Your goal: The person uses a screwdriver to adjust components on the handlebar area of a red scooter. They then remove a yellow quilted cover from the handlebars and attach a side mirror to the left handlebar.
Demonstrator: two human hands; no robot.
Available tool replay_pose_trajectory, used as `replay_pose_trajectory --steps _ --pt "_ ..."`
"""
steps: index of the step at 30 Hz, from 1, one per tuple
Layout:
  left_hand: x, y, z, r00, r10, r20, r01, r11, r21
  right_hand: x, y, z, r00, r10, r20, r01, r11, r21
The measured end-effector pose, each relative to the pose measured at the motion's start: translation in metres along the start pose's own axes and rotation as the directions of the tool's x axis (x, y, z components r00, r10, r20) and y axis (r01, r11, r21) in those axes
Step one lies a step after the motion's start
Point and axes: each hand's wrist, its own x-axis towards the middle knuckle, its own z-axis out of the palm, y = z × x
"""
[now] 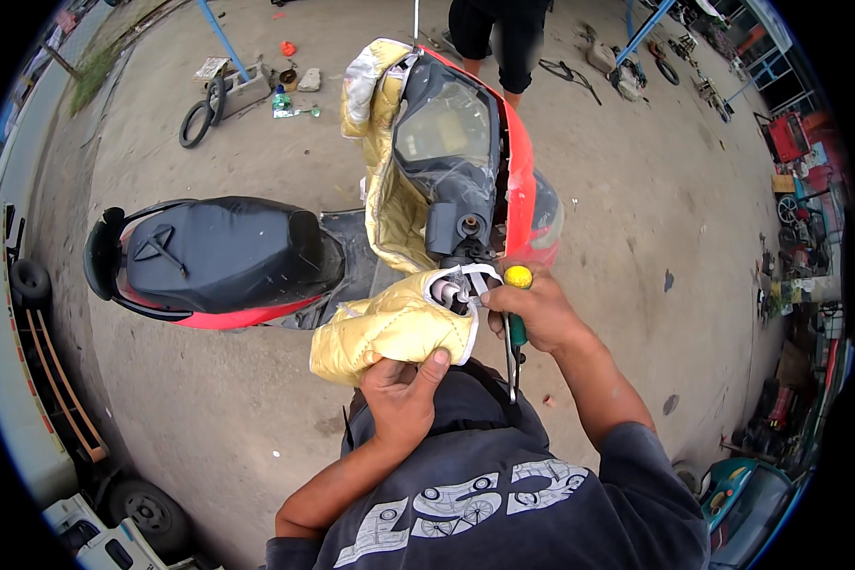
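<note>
The yellow quilted scooter wind cover (399, 323) hangs over the near handlebar side, and its other part runs along the front panel. My left hand (399, 394) is closed on the cover's lower edge, thumb on top. White trim rings its opening, where a pale handlebar grip (446, 292) shows inside. My right hand (537, 309) is closed round a screwdriver (517, 330) with a green handle and yellow end, its metal shaft toward me. The same hand's thumb and fingers pinch a white strap (481, 275) beside the opening. The scooter's bare steering stem (468, 225) lies just beyond.
The scooter's black seat (223, 252) extends left, with a T-handle wrench (166, 249) on it. A person (499, 43) stands beyond the red front panel (520, 171). A tyre (196, 123) and a green bottle (281, 103) are on the concrete. Parts line the right side.
</note>
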Motion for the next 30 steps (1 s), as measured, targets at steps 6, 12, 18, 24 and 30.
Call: replay_pose_trajectory --steps 6,12,18,24,30 --pt "-0.003 0.000 0.002 0.995 0.077 0.057 -0.080 0.996 0.039 0.002 0.003 0.004 0.995 0.024 0.093 -0.036 0.992 0.120" --pt "-0.005 -0.005 -0.001 0.997 0.072 0.032 -0.074 0.996 0.056 0.006 0.012 0.011 0.992 -0.121 -0.042 0.115 0.985 -0.127" --pt "-0.003 -0.003 -0.004 0.995 0.091 0.041 -0.096 0.986 0.135 0.003 0.008 0.016 0.975 -0.203 -0.094 0.172 0.948 -0.269" --pt "-0.010 0.007 -0.004 0.988 -0.138 0.064 0.134 0.989 0.063 0.007 0.000 0.014 0.984 -0.151 -0.093 0.149 0.989 -0.027" --pt "-0.003 0.062 -0.027 0.850 -0.401 0.342 0.294 0.899 0.324 0.013 0.000 0.007 0.988 -0.146 -0.055 0.149 0.988 0.048"
